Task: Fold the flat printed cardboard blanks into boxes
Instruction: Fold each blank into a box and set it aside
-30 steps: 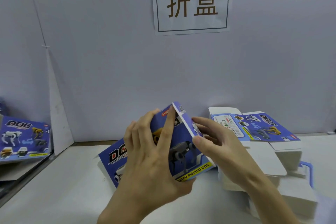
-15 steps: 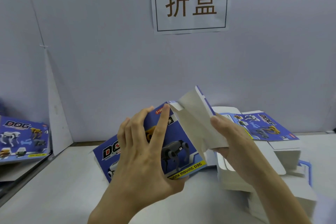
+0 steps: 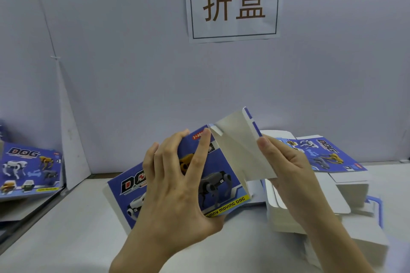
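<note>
A blue printed "DOG" box [image 3: 224, 184] is held tilted above the table in front of me. My left hand [image 3: 177, 186] grips its printed front face, fingers spread across the picture and thumb under the lower edge. One end flap [image 3: 241, 150] stands open, showing its plain white inside. My right hand [image 3: 286, 166] holds that flap from the right, thumb at its blue-striped outer edge. A stack of flat blanks [image 3: 315, 204] lies behind my right hand, with one printed blank [image 3: 328, 155] on top.
A grey partition wall [image 3: 133, 73] with a paper sign [image 3: 233, 2] closes off the back. Folded DOG boxes [image 3: 28, 168] lean at the far left on a lower ledge. The pale tabletop [image 3: 66, 228] stretches between them and my hands.
The end flap, folded down against the box a second ago, has been swung open by my right hand and now shows its white inside. The box sits slightly lower and further left.
</note>
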Tool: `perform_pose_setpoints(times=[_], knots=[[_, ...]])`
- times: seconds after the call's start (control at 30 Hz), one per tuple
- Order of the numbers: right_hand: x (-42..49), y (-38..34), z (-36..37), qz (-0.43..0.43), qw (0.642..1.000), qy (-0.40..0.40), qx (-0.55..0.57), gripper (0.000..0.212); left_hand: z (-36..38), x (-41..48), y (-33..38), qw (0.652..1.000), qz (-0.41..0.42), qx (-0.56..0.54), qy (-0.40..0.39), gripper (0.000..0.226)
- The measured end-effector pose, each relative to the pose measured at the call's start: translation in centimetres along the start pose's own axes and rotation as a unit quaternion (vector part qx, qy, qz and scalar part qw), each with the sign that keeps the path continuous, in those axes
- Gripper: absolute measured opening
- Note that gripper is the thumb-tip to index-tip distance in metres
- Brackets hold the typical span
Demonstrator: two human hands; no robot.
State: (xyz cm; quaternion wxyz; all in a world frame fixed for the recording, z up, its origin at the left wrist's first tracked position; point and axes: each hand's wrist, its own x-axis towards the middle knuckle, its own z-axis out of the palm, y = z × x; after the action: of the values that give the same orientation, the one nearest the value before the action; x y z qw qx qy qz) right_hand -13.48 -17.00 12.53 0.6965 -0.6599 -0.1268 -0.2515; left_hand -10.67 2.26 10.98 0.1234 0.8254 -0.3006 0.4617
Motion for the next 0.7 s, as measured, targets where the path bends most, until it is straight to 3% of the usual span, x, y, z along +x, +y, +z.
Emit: perform_pose_setpoints(times=[0.07, 0.23, 0.7], knots=[[-0.1, 0.0, -0.1, 0.010, 0.999, -0.022, 0.036, 0.017, 0.1, -0.1, 0.1, 0.999, -0.023, -0.025, 0.000, 0.118], [-0.4, 0.0, 0.9, -0.011, 0.997, -0.076, -0.002, 0.032, 0.4, -0.2, 0.5, 0.999, -0.039, -0.019, -0.010, 0.118], [-0.9, 0.9, 3.0, -0.040, 0.997, -0.064, -0.024, 0.032, 0.7, -0.2, 0.9, 0.997, -0.067, -0.025, -0.004, 0.124]])
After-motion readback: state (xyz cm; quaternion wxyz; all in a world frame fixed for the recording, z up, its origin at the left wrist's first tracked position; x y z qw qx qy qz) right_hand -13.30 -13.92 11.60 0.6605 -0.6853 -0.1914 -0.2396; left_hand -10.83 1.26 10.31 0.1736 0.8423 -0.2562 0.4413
